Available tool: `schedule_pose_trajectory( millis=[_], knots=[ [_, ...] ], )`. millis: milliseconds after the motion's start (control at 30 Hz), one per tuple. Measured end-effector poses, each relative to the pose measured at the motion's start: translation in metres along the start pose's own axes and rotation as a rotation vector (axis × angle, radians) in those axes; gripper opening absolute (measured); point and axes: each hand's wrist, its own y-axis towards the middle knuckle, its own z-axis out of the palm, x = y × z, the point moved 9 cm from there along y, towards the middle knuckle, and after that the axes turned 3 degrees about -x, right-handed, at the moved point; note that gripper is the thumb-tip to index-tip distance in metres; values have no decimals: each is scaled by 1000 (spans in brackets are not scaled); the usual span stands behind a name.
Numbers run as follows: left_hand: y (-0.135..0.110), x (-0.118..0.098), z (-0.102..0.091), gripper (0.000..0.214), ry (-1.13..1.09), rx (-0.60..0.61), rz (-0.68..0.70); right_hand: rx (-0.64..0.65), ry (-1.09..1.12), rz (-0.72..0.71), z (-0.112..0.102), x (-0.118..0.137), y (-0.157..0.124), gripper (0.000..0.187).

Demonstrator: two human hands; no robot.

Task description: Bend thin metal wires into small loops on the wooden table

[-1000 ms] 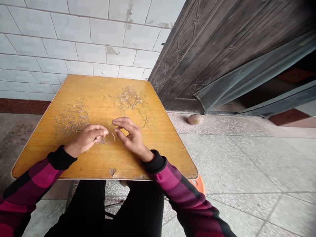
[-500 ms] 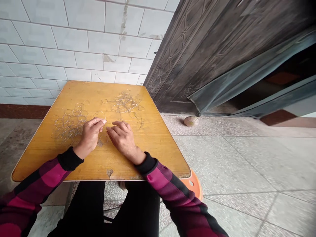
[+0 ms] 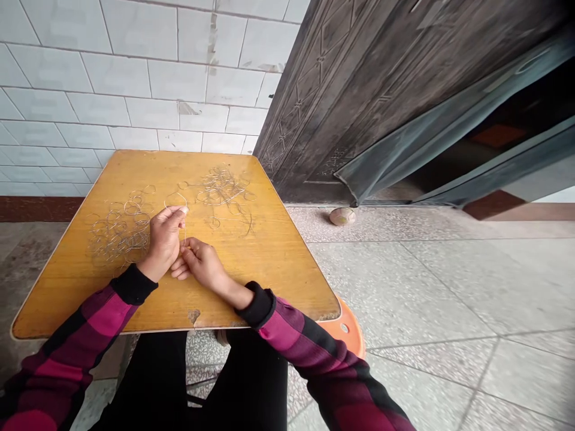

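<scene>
Between thumb and finger, my left hand (image 3: 165, 239) pinches a thin wire (image 3: 185, 232), part of which curves in a loop above the fingertips. The wire's straight end runs down to my right hand (image 3: 200, 263), whose thumb and forefinger are closed on it just below the left. To the left of my hands lies a tangled pile of wire rings (image 3: 126, 230). A second heap of looped wires (image 3: 223, 185) rests farther back, right of centre. A few loose wire pieces (image 3: 249, 222) lie in front of that heap.
The yellow wooden table (image 3: 278, 281) has a chipped front edge and stands near a white tiled wall (image 3: 121, 108). An orange stool (image 3: 345, 328) shows beneath its right corner. A dark carved door (image 3: 314, 120) and a roundish stone-like object (image 3: 342, 216) are to the right.
My right hand has moved down and left, from open beside the left to pinching the wire's lower end. A wire loop now shows above my left fingertips. The view has shifted slightly.
</scene>
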Motion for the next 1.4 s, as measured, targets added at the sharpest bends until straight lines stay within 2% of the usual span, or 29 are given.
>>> schedule_pose_trajectory(
  millis=[100,200,433,667,767,867,933,1033,1067,1100,1167,1200,1233,1267,1400],
  knots=[
    [2,0,2,15,-43,6,-20,21,126,55,7,-6,0,23],
    [4,5,1,18,-101,4,-83,29,161,60,11,-11,2,28],
    [12,15,-5,16,-315,-43,-223,-24,142,-85,15,-9,2,38],
    [26,21,-12,17,-462,-115,-378,1,298,-108,19,-8,-2,42],
    [32,15,-17,18,-445,-109,-340,21,292,-77,22,-12,0,41],
    [37,-1,-23,15,-418,-88,-193,101,243,49,26,-19,0,40],
    [36,-6,-25,14,-393,-77,-138,200,140,119,22,-16,-3,40],
    [25,0,-18,16,-298,-10,-168,432,-109,124,9,2,-12,36],
    [19,4,-12,17,-257,32,-188,461,-136,92,1,10,-12,33],
    [12,8,-6,18,-222,81,-204,339,-91,6,-18,25,-5,33],
    [-3,15,8,20,-186,188,-242,-32,3,-205,-65,51,6,29],
    [-11,18,14,22,-180,242,-267,-170,16,-283,-82,58,8,26],
    [-18,21,20,24,-173,296,-293,-251,7,-335,-91,60,9,24],
    [-25,23,25,25,-164,348,-317,-274,-12,-363,-93,60,11,23],
    [-40,27,36,24,-139,498,-367,-153,-8,-384,-82,50,18,23]
  ],
)
